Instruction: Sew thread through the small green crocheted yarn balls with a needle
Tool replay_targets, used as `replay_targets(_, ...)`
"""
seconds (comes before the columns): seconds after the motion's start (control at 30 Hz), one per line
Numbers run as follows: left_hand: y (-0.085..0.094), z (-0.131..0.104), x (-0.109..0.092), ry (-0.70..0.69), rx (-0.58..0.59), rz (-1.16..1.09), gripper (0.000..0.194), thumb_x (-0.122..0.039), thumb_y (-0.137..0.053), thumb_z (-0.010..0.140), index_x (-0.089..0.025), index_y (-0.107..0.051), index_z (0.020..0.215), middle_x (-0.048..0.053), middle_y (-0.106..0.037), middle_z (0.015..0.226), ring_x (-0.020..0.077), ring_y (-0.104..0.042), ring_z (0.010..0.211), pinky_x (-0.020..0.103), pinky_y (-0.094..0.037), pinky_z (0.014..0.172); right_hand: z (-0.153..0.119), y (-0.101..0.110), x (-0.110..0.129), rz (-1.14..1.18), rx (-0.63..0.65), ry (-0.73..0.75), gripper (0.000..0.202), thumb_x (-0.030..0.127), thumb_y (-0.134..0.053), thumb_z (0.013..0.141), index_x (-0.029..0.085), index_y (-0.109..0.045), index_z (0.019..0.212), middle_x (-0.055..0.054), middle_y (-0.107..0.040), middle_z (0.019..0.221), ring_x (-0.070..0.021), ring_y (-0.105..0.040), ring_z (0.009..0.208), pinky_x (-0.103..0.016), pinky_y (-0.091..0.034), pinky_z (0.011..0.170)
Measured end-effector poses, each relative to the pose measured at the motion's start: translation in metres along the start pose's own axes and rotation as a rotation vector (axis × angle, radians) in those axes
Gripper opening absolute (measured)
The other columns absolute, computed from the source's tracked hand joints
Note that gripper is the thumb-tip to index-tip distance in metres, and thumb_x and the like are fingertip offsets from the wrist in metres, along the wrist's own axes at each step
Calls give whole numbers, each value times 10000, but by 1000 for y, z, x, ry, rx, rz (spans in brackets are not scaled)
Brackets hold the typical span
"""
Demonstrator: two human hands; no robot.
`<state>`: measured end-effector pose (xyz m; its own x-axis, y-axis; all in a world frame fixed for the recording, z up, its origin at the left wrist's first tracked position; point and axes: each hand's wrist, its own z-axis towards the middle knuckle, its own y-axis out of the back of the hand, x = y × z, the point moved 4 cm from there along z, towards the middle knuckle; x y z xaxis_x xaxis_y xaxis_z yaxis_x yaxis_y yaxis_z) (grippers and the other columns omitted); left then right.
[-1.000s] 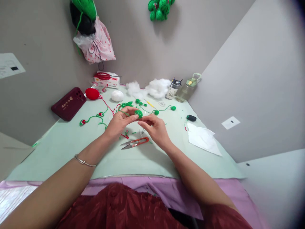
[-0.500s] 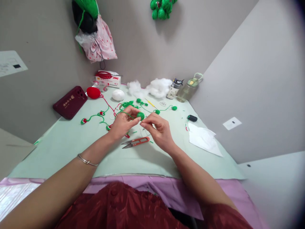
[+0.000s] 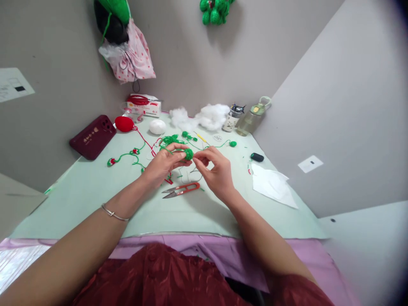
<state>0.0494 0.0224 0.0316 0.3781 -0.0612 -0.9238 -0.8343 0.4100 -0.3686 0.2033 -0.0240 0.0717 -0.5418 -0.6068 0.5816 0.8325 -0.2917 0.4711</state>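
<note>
A small green crocheted ball (image 3: 188, 154) is pinched between the thumb and fingers of my left hand (image 3: 162, 165). My right hand (image 3: 215, 170) is closed in a pinch just right of the ball; what its fingertips hold is too small to make out. A thin pale thread (image 3: 191, 181) loops below the hands. Orange-handled thread snips (image 3: 181, 189) lie on the table nearer to me, blades pointing left. Behind my left hand a tangle of green yarn (image 3: 170, 140) lies on the cloth, with a strand running towards the ball.
A red yarn ball (image 3: 124, 124), a white yarn ball (image 3: 157, 126), white stuffing (image 3: 212, 117), a pen cup (image 3: 231, 120) and a bottle (image 3: 251, 120) line the back. A phone (image 3: 93, 137) leans at left. White paper (image 3: 274, 187) and a black spool (image 3: 257, 157) are at right.
My right hand has shifted slightly right and its fingertips have turned towards the ball's right side. The green ball has turned a little in my left hand. More thread loop shows below.
</note>
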Motion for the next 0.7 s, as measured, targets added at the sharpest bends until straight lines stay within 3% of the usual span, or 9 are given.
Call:
replay_targets(0.33, 1, -1, 0, -31, -3, 30, 317, -328, -793, 791, -208, -648, 1046, -5, -704, 895, 167, -700, 852, 402, -512, 992, -3, -4, -3, -84, 27, 23, 139, 186, -557, 961, 197, -676, 890, -20, -595, 797, -125, -549, 696, -267, -477, 684)
replay_targets(0.5, 6, 0, 0, -73, -14, 39, 274, -310, -778, 809, -230, -673, 1050, -5, -686, 952, 155, -673, 909, 390, -492, 1018, -3, 1, -7, -38, 70, 24, 338, 134, -393, 997, 241, -645, 1195, -10, -594, 825, -132, -571, 751, -280, -481, 742)
replay_targets(0.6, 6, 0, -1, -85, -18, 30, 264, -300, -768, 811, -235, -685, 1052, 7, -691, 973, 161, -654, 936, 400, -491, 1027, -2, 6, -8, -45, 76, -59, 383, 136, -421, 981, 268, -552, 1315, 23, -587, 777, -124, -532, 676, -274, -470, 711)
replay_targets(0.7, 5, 0, -3, -84, -22, 24, 265, -295, -764, 802, -231, -688, 1048, 19, -698, 982, 168, -642, 939, 411, -493, 1029, -2, 9, -6, -34, 58, -130, 198, 186, -495, 974, 239, -580, 1145, 34, -585, 722, -122, -518, 623, -268, -448, 652)
